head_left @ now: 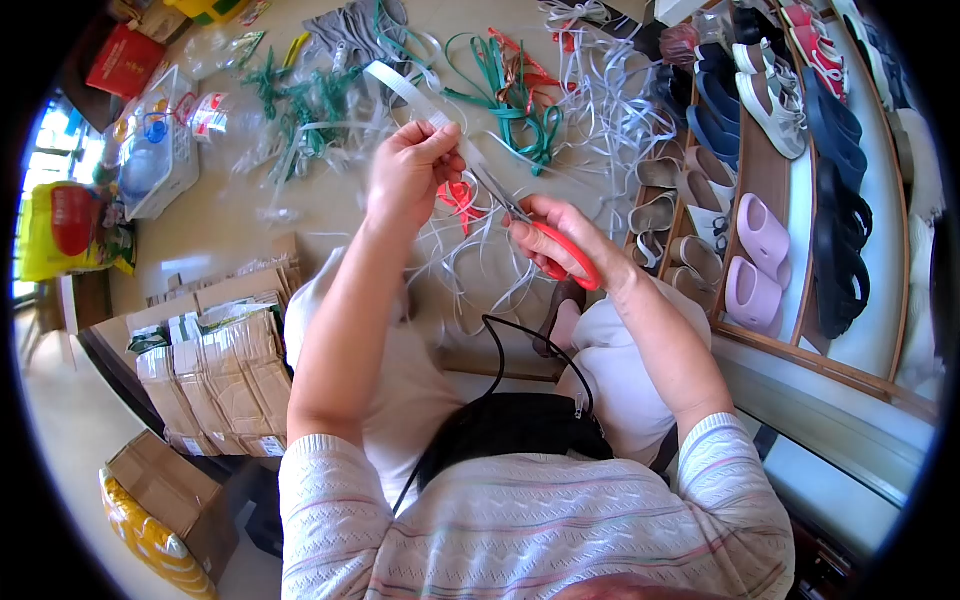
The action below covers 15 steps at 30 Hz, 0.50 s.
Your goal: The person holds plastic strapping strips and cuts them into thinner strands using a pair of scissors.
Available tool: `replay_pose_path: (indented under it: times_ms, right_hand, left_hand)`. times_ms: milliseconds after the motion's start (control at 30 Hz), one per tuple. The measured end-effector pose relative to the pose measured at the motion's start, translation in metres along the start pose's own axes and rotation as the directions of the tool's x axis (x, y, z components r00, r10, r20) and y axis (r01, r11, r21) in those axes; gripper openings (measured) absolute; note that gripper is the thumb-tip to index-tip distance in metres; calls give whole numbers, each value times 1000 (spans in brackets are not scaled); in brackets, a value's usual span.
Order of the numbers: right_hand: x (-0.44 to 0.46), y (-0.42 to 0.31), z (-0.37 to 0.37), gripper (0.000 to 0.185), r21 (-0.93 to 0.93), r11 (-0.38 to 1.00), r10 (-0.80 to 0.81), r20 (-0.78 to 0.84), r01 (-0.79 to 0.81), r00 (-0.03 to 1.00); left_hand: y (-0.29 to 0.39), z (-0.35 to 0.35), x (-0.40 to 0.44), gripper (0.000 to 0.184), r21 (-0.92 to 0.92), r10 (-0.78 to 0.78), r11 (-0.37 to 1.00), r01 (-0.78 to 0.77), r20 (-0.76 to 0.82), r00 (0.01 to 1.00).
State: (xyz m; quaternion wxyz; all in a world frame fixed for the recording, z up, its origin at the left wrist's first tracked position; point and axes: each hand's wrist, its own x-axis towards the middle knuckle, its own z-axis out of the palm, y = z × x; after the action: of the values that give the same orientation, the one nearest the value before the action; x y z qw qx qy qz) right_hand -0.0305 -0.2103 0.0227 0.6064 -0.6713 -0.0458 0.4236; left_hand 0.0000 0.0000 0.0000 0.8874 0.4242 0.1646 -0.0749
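Pinched in my left hand (412, 172) is a flat white strap (395, 82), whose free end sticks up and to the left past my fingers. My right hand (560, 235) grips scissors (585, 268) by their red handles. The blades point up and left, meeting or nearly meeting the lower part of the strap; whether they cut into it is too small to tell. Below my hands, thin white strips (470, 262) lie loose on the floor. A red piece (459, 205) shows on the floor between my hands.
Green straps (510, 110) and a tangle of white strips (620, 110) cover the floor ahead. A shoe rack (790, 300) with several pairs stands right. Cardboard boxes (215, 375) are at left, a white basket (160, 150) with plastic bottles farther up. A black bag (510, 428) rests on my lap.
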Motion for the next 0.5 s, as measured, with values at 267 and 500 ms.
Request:
replay_pose_path:
  times_ms: [267, 500]
  right_hand:
    - [-1, 0, 1, 32, 55, 996, -63, -17, 64, 998]
    - [-1, -1, 4, 29, 17, 998, -61, -28, 62, 998]
  left_hand:
    - [-2, 0, 3, 11, -18, 45, 999, -45, -17, 999]
    - [-11, 5, -8, 11, 11, -1, 1000, 1, 8, 1000]
